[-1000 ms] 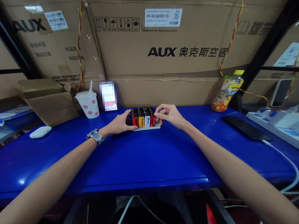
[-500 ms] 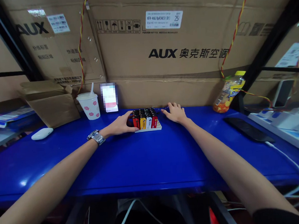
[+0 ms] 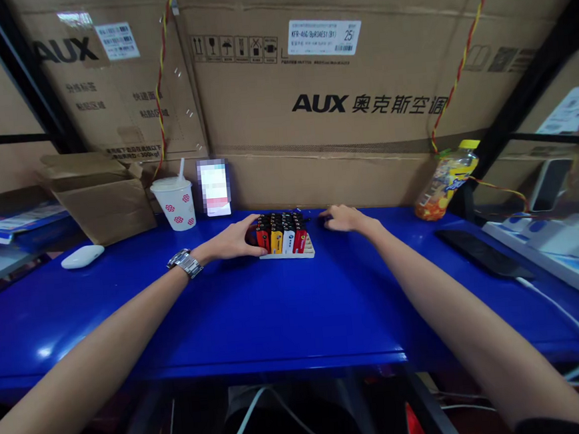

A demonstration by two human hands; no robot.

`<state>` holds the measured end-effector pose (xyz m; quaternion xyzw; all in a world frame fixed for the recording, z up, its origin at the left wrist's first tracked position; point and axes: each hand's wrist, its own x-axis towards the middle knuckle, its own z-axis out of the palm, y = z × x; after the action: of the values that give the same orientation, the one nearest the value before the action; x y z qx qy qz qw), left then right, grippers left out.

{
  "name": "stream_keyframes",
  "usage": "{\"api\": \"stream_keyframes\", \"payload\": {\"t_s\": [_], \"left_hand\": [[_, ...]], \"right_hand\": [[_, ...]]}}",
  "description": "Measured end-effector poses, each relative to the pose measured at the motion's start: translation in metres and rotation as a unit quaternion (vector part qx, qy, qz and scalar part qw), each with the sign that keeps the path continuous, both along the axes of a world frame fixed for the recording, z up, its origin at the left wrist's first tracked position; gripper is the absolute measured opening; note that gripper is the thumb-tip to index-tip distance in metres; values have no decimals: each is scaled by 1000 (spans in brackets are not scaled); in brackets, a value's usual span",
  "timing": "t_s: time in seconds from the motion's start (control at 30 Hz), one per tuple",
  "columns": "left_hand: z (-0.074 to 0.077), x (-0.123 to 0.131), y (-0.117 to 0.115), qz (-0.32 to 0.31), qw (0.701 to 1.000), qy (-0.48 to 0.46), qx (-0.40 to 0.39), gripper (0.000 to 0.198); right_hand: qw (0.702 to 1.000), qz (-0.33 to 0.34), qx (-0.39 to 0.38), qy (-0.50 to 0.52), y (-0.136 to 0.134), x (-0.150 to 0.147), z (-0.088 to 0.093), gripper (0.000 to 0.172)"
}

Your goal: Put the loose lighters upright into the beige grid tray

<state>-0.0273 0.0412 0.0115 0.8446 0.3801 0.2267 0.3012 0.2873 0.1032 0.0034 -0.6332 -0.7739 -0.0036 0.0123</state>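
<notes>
Several upright lighters (image 3: 282,239) in red, yellow and white, with black tops, stand in rows in a pale slotted tray (image 3: 295,254) at the back middle of the blue table. My left hand (image 3: 238,240), with a metal watch at the wrist, is closed around the left side of the tray and its lighters. The tray's right end shows bare slots. To the right of the tray, apart from it, my right hand (image 3: 344,218) rests low over the table with its fingers bent together. Something dark shows under those fingertips, too small and covered to name.
Behind the blue table (image 3: 277,311) stand large cardboard boxes (image 3: 364,151). A paper cup (image 3: 176,206) with a straw, a lit phone (image 3: 214,189) and a white case (image 3: 83,256) are at left. A drink bottle (image 3: 445,185) and a black phone (image 3: 477,252) on a cable lie right.
My right hand has drawn its spread fingers in and lowered them towards the table, shifting slightly. My left hand keeps its hold on the tray. The view has shifted slightly.
</notes>
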Motion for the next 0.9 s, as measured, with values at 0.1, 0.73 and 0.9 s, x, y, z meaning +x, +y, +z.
{"api": "stream_keyframes", "payload": {"t_s": [0.1,0.73,0.9], "left_hand": [[-1,0,1,5,1000,2,0,82],[2,2,0,20,999,37,13,85],[3,2,-2,27,999,36,4,87]], "right_hand": [[997,70,20,-15,-4,9,-1,61],[984,113,120,65,-18,7,-5,16],[917,85,92,380,-16,-2,-12,9]]}}
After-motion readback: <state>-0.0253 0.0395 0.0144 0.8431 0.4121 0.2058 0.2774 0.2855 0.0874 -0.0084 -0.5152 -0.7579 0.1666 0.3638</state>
